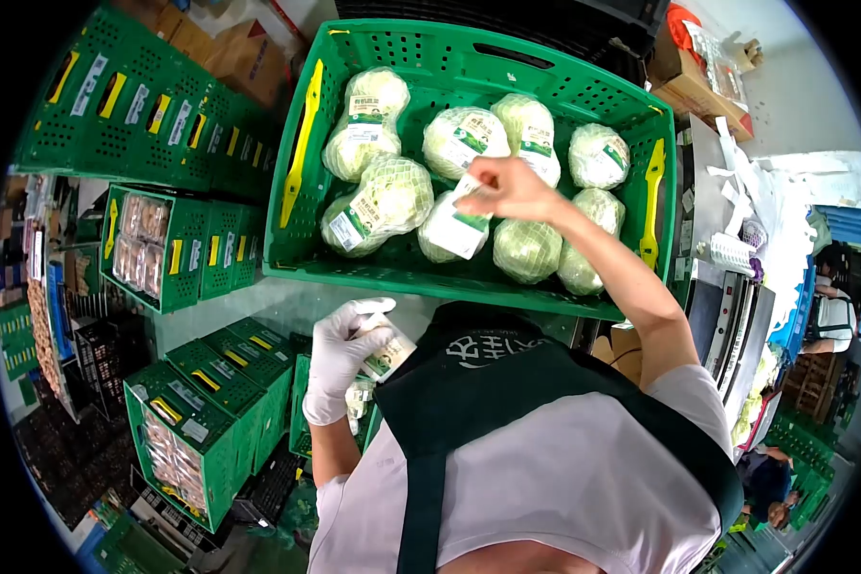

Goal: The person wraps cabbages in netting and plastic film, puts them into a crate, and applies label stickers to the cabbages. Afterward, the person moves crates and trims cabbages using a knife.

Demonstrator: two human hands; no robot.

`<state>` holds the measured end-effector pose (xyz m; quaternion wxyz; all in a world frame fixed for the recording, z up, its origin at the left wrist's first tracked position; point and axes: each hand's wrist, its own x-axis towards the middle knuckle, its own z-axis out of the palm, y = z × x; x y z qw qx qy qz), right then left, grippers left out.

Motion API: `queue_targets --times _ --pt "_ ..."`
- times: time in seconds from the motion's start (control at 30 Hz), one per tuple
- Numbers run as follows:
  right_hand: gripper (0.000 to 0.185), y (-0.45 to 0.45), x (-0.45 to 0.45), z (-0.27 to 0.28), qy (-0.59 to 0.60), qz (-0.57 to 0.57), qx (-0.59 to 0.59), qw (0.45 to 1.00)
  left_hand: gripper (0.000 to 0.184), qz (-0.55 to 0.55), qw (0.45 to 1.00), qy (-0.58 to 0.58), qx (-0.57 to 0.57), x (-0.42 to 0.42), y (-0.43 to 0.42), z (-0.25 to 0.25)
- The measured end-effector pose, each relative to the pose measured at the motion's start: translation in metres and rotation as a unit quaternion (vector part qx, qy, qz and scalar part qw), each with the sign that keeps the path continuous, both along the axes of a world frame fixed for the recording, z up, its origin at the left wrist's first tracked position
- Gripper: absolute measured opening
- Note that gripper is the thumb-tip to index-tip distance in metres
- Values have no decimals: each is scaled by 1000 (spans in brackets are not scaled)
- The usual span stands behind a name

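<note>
A green plastic crate [402,266] holds several net-wrapped pale green cabbages, many with white-and-green labels. My bare right hand [515,191] pinches a white-and-green label [457,231] at its upper edge, over a front-row cabbage [432,247]. I cannot tell whether the label is stuck down. My left hand [340,349], in a white glove, is closed around a small stack of similar labels [388,358], outside the crate near my apron. To the right of my right hand, a cabbage [599,156] bears a label; the cabbage [527,251] below shows none.
Stacked green crates [210,392] with packaged goods stand at left, with more crates [124,105] behind. A metal bench with equipment [732,306] runs along the right. Cardboard boxes [703,91] sit at back right. Another person [770,483] is at far right.
</note>
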<state>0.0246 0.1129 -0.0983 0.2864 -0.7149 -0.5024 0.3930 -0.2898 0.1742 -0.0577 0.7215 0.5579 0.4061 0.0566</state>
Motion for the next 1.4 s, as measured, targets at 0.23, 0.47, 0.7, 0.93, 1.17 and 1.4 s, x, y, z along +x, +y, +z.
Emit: queue_targets --times 0.23,0.47,0.7,0.93,1.17,1.4 --pt "70 -7 -21 -37 -295 -10 -78 952 34 17 991 -131 8 19 -16 6" --pt "79 -15 -65 -94 -340 46 130 930 11 144 973 -137 115 57 -29 3" --pt "59 -25 -55 -25 -123 -22 205 971 34 271 951 -127 81 95 -34 -10" --pt "24 -73 -82 57 55 -19 113 992 12 133 961 -138 197 100 -39 -19" --pt "6 -93 -50 61 -137 -61 188 971 10 32 993 -100 53 98 -52 -30" --pt "35 -83 45 67 -88 -261 89 957 10 -78 987 -123 67 98 -64 -26"
